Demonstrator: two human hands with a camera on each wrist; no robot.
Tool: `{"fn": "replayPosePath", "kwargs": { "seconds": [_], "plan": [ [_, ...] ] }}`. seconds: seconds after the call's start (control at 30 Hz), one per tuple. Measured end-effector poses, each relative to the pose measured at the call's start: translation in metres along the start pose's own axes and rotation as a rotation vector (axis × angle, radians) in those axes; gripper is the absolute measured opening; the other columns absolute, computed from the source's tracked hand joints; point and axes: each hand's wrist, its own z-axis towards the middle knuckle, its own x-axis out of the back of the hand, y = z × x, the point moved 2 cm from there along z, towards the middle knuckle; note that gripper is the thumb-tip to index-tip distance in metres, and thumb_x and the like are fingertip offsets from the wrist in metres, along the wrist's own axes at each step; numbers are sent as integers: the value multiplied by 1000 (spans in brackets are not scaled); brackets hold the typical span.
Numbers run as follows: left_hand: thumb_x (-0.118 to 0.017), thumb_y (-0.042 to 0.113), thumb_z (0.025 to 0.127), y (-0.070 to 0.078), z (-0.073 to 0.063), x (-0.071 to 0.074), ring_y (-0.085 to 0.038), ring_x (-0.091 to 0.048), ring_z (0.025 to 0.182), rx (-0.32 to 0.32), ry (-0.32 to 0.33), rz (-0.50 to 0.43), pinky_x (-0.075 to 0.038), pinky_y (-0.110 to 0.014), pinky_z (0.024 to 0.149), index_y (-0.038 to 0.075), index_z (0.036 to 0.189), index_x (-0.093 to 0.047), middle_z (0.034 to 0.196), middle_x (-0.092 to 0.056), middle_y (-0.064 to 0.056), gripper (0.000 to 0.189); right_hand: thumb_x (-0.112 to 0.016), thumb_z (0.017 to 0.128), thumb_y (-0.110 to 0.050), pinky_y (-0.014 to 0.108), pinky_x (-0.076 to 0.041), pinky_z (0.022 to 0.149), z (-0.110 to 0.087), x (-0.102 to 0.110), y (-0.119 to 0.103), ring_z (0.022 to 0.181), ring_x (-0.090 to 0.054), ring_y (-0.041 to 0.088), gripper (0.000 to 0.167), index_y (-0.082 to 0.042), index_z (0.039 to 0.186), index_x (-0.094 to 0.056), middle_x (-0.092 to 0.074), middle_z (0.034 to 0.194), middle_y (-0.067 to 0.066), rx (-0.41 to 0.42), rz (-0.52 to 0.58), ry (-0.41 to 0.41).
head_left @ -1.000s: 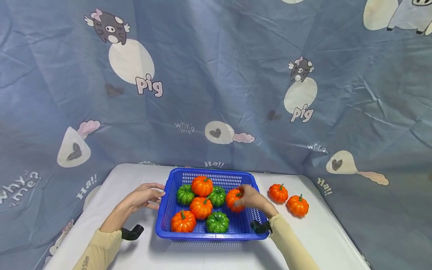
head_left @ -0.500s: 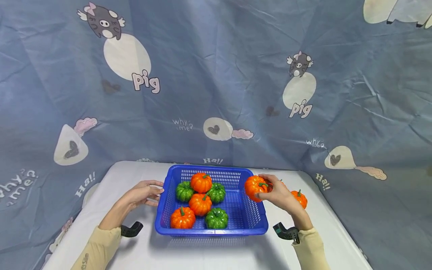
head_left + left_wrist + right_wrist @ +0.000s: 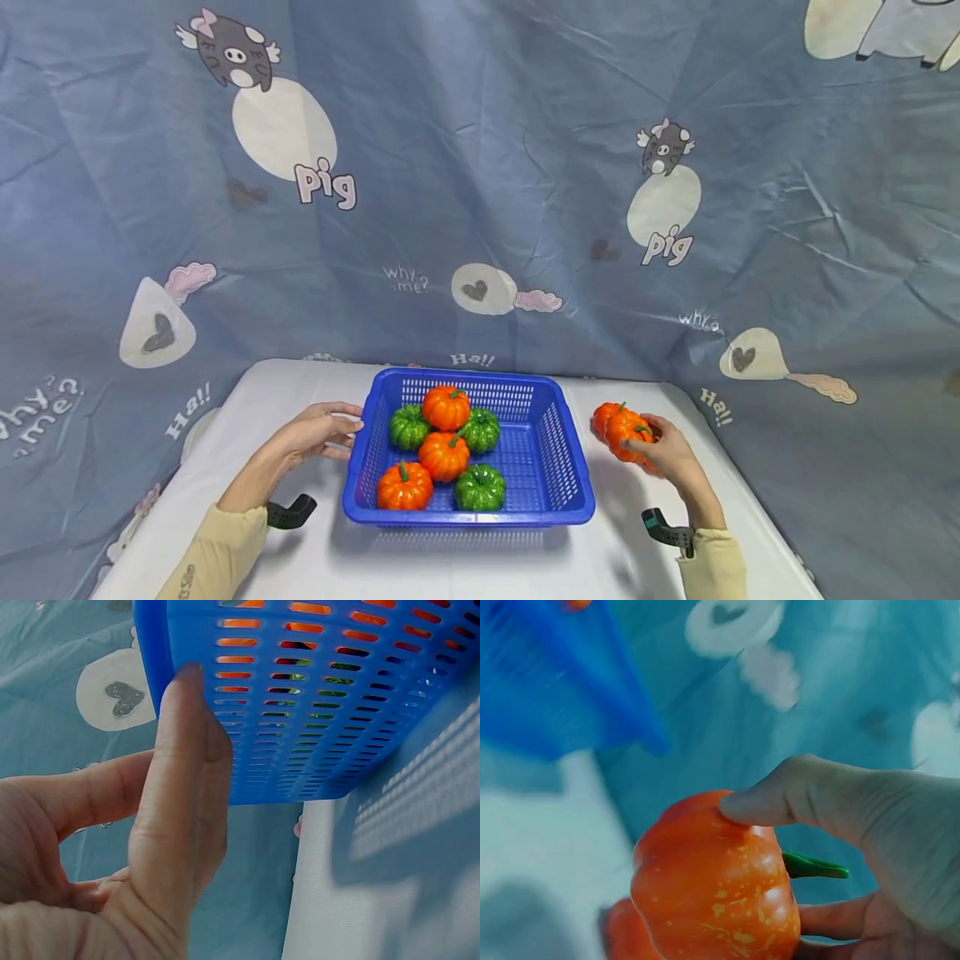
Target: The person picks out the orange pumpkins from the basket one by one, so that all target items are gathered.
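Observation:
My right hand (image 3: pixel 672 457) holds an orange toy pumpkin (image 3: pixel 627 435) with a green stem, to the right of the blue basket (image 3: pixel 525 517). In the right wrist view the thumb presses on the pumpkin's (image 3: pixel 712 877) side, and the other fingers are partly hidden behind it. Behind it lies another orange pumpkin (image 3: pixel 602 418) on the table; a further one is mostly covered by the hand. My left hand (image 3: pixel 318 433) has its fingers extended at the basket's left side, fingertips by the wall (image 3: pixel 262 712). Inside sit orange pumpkins (image 3: pixel 444 457) and green pumpkins (image 3: pixel 480 487).
The basket stands on a white-covered table (image 3: pixel 450 571), its pumpkins gathered in the left and middle parts. Bare basket floor (image 3: pixel 521 458) shows on the right. A blue patterned cloth (image 3: pixel 480 208) hangs behind the table and along its sides.
My right hand has lifted an orange pumpkin out of the basket's right side and carried it right, over the pumpkins on the table. The left hand has stayed at the basket.

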Motion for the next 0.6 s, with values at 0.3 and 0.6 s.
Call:
{"fn": "replayPosePath", "kwargs": {
  "seconds": [0.3, 0.6],
  "plan": [
    [-61, 16, 93, -1, -2, -1, -19, -66, 78, 12, 20, 17, -61, -41, 74, -6, 131, -44, 92, -67, -7, 47, -74, 82, -25, 57, -37, 107, 21, -22, 45, 124, -45, 47, 77, 16, 136, -36, -42, 135, 38, -73, -79, 23],
    [-60, 14, 92, -1, -2, -1, -19, -67, 77, 7, 40, 27, -61, -40, 72, -6, 130, -45, 91, -67, -8, 45, -76, 78, -22, 60, -38, 104, 27, -34, 48, 120, -46, 52, 78, 18, 134, -39, -44, 133, 40, -50, -187, 70]
  ]
}}
